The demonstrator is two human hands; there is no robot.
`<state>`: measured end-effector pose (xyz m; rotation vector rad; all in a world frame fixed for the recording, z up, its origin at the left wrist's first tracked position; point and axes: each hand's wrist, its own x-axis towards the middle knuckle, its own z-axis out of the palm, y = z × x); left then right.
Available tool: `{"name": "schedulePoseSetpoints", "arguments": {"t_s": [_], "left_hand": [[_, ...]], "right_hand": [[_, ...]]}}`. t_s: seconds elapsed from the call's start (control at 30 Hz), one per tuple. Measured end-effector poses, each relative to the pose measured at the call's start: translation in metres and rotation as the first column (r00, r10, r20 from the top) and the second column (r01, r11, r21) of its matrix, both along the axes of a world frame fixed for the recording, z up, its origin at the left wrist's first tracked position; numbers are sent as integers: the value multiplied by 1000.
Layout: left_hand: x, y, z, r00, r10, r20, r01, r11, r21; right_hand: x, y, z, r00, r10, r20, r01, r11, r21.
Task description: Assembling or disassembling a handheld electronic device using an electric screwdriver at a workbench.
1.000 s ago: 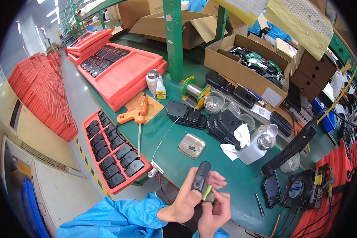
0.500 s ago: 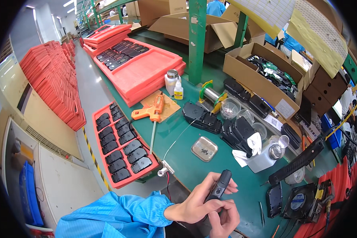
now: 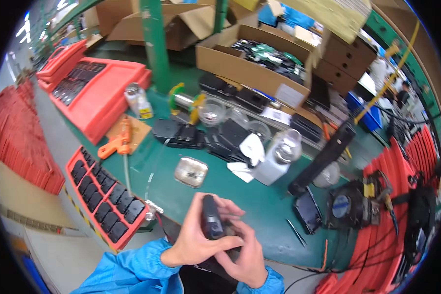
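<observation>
My left hand [image 3: 193, 240] is wrapped round a black handheld device [image 3: 211, 218], a slim casing with a small round feature on its face, held tilted above the near edge of the green bench [image 3: 259, 215]. Against the lower right of the device is my right hand [image 3: 246, 255], its fingers and thumb curled in. Its fingertips are blurred and partly hidden by the left thumb. Just beyond the hands lies a small metal tray [image 3: 191, 172] with tiny dark parts in it. Tweezers [image 3: 296, 232] and a black casing half [image 3: 307, 211] lie to the right.
At left are a red tray [image 3: 127, 234] of black casings and an orange glue gun [image 3: 118, 141]. Black casings [image 3: 230, 139], a white dispenser bottle [image 3: 277, 161] and a cardboard box [image 3: 252, 73] stand farther back. A black fan [image 3: 342, 206] is at right.
The view has swung to the right, so the bench shifts leftward in it. Both hands still hold the device, now more upright; more of the right hand and its sleeve shows.
</observation>
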<state>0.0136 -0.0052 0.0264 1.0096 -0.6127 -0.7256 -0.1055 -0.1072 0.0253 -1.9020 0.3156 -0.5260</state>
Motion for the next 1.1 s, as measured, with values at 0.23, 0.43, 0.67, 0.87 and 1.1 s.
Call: {"name": "schedulePoseSetpoints", "arguments": {"t_s": [0.23, 0.43, 0.67, 0.87, 1.1], "left_hand": [[-4, 10, -4, 978, -201, -48, 205, 975, 85], [-4, 3, 4, 918, -318, 237, 263, 936, 235], [-3, 2, 6, 911, -310, 271, 237, 933, 272], [-7, 5, 2, 905, -297, 305, 216, 938, 273], [-9, 8, 1, 906, -273, 325, 179, 940, 290]], "right_hand": [[-14, 2, -30, 998, -49, -49, 49, 999, 7], [-14, -10, -26, 987, -140, 80, 72, 827, 557], [-15, -13, -24, 989, -117, 88, 43, 805, 592], [-17, -11, -24, 989, -94, 117, 5, 801, 598], [-17, -8, -25, 988, -93, 121, 2, 800, 600]]}}
